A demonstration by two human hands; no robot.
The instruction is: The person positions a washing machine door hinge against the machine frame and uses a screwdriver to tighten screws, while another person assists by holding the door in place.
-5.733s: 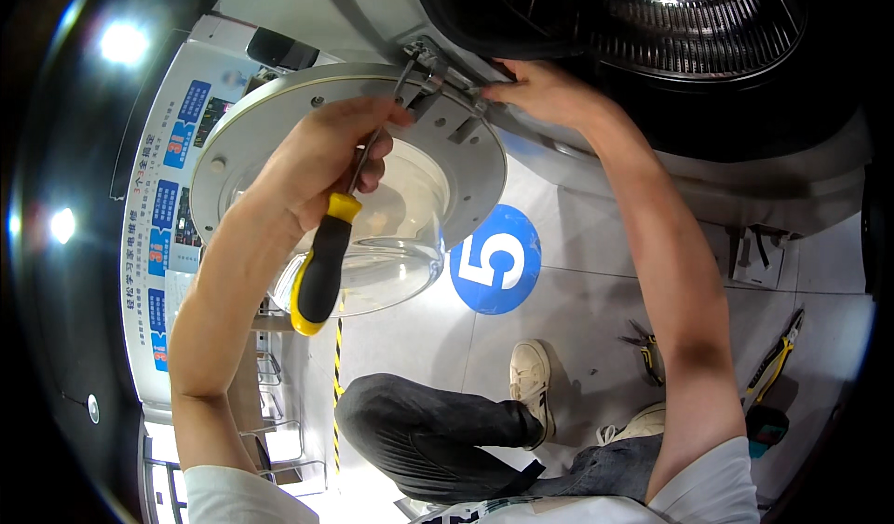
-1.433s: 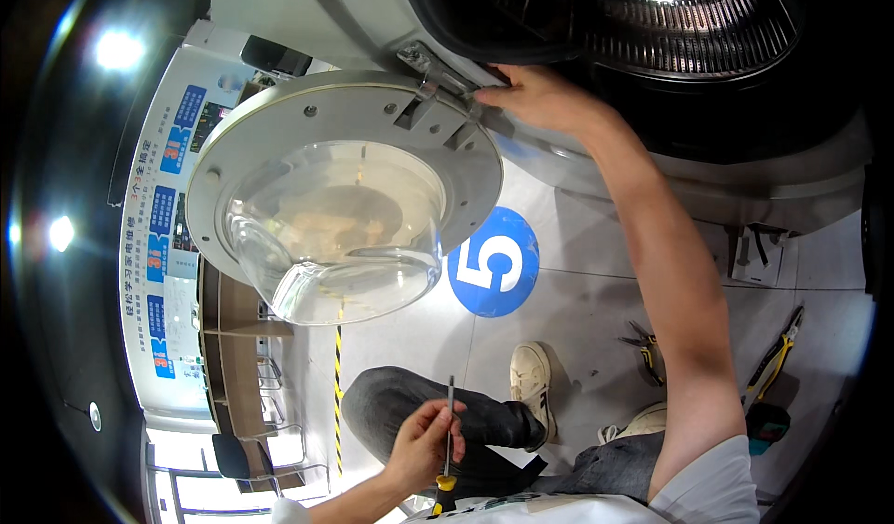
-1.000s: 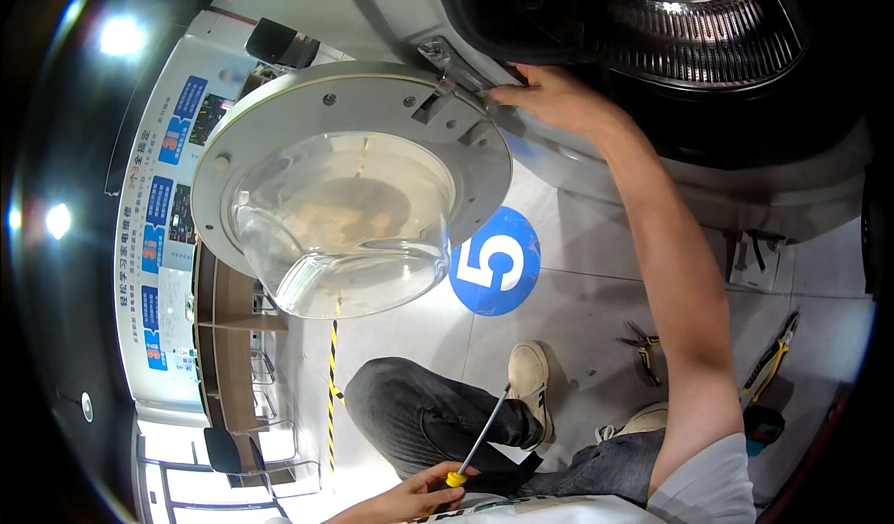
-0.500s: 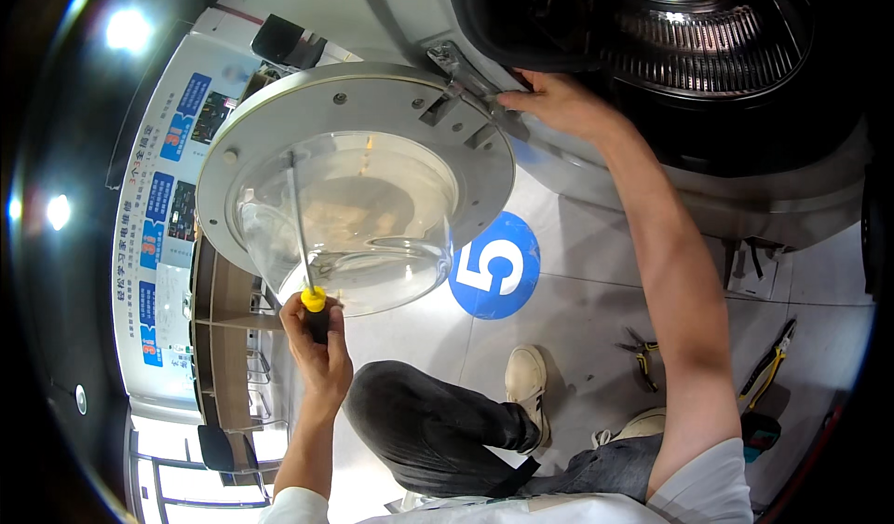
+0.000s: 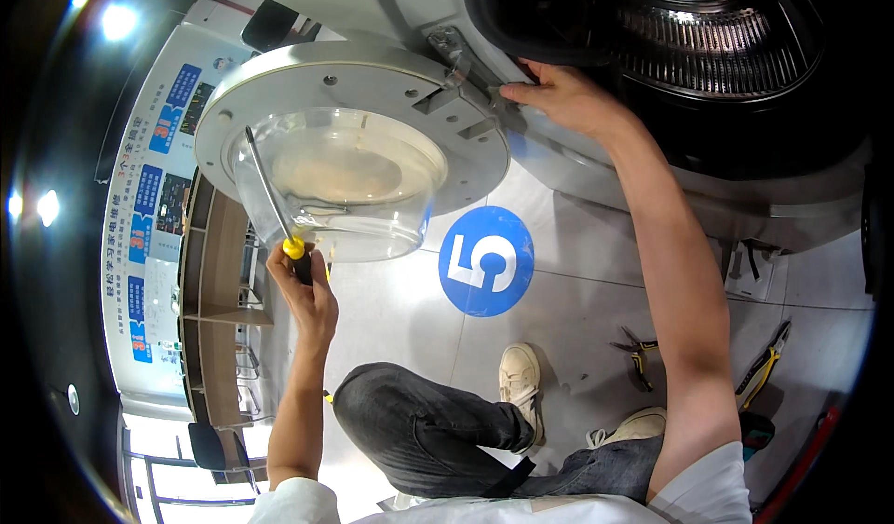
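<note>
In my left hand [image 5: 307, 300] is a screwdriver [image 5: 271, 189] with a yellow-and-black handle. Its long metal shaft points up and left, across the clear bowl of the washing machine door [image 5: 466, 165]. Whether the shaft touches the bowl, I cannot tell. The door hangs open by its metal hinge [image 5: 456, 56]. My right hand [image 5: 568, 98] grips the rim of the machine's opening beside that hinge, its thumb on the front panel and its other fingers partly hidden under the dark rubber gasket [image 5: 535, 54].
The ribbed metal drum [image 5: 708, 54] shows inside the washing machine at the upper right. Pliers [image 5: 638, 356] and longer yellow-handled pliers [image 5: 765, 366] lie on the tiled floor. A round blue floor sticker [image 5: 466, 291] is below the door. Wooden shelving [image 5: 219, 254] stands to the left.
The door has swung, so its bowl sits higher in view. My left hand has moved up and left with the screwdriver. My right hand stays at the rim.
</note>
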